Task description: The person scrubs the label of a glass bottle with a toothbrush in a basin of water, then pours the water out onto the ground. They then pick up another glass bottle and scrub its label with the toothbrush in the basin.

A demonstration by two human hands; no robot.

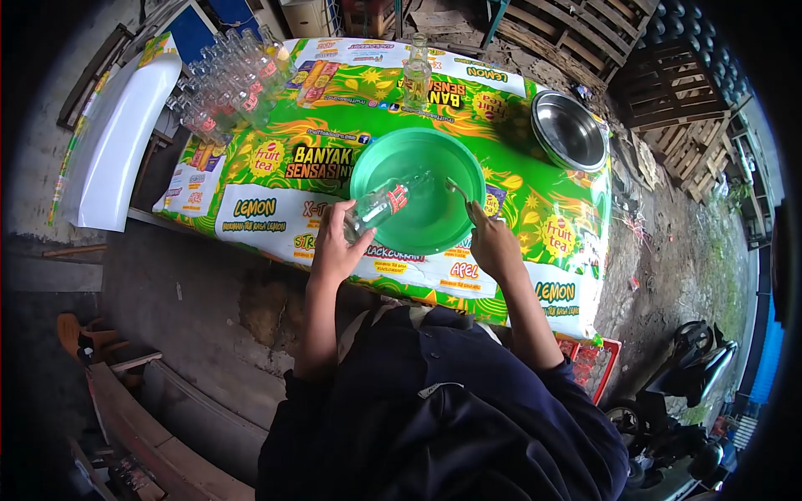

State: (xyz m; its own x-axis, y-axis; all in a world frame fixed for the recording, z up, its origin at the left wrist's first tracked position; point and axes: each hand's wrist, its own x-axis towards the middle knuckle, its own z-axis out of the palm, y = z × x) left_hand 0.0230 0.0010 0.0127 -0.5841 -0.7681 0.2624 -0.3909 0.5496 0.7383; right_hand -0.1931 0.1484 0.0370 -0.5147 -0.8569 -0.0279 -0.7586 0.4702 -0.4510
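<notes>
A green basin (464, 159) stands on the table with the printed cover. My left hand (338, 245) is closed around the base of a clear glass bottle (386, 203) with red lettering, which lies slantwise over the basin's left rim, neck pointing inward. At the basin's right rim, my right hand (493, 240) grips the handle of a small brush (456, 189); its head is over the inside of the basin. What the basin holds is hard to make out. Beyond it, another glass bottle (418, 73) stands upright.
Many glass bottles (238, 79) are grouped at the table's back left corner. A metal bowl (570, 131) sits at the right. A white curved panel (125, 138) is left of the table, a red crate (607, 367) below its right front corner, and wooden pallets (568, 29) behind.
</notes>
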